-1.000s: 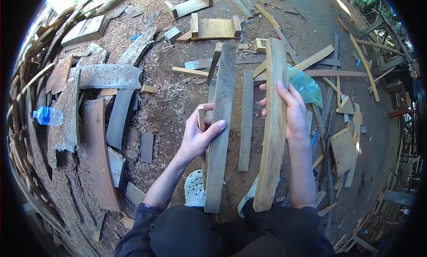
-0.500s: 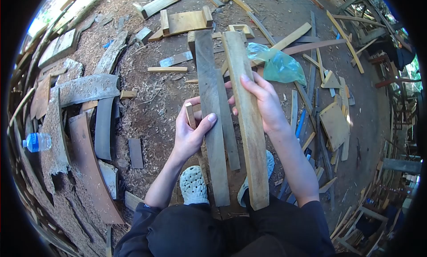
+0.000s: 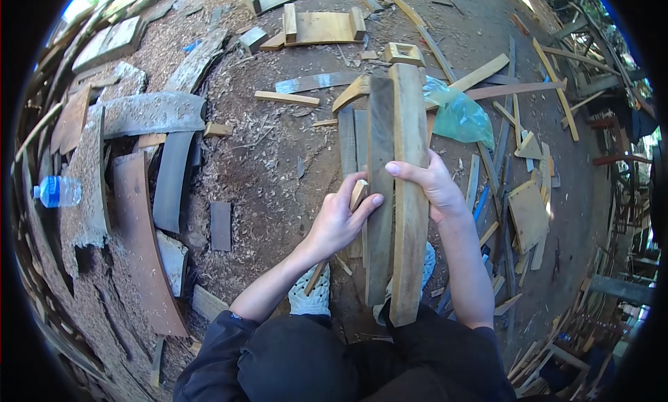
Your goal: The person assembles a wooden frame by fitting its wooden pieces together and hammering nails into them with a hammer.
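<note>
Two long wooden boards stand side by side before me, close together. My left hand (image 3: 341,221) grips the darker board (image 3: 380,200) by its left edge, thumb on its face. A thin wooden stick (image 3: 358,192) also sits between that thumb and forefinger, its lower part hidden behind the hand. My right hand (image 3: 437,186) is closed on the lighter, thicker board (image 3: 409,228), with its thumb across the front and the other fingers behind. Past the darker board's left side, greyish wood strips (image 3: 347,141) show, and a curved wood piece (image 3: 351,92) appears near its top.
A green plastic bag (image 3: 465,118) lies beyond the boards. Wood offcuts are scattered on the dirt, among them a U-shaped wooden piece (image 3: 323,28) and a square block (image 3: 527,207). A water bottle (image 3: 60,192) lies far left. My white clogs (image 3: 310,292) are below.
The darker and lighter boards have come together, closing the gap between them. My left hand has moved right and down, my right hand slightly down the lighter board. The view has shifted.
</note>
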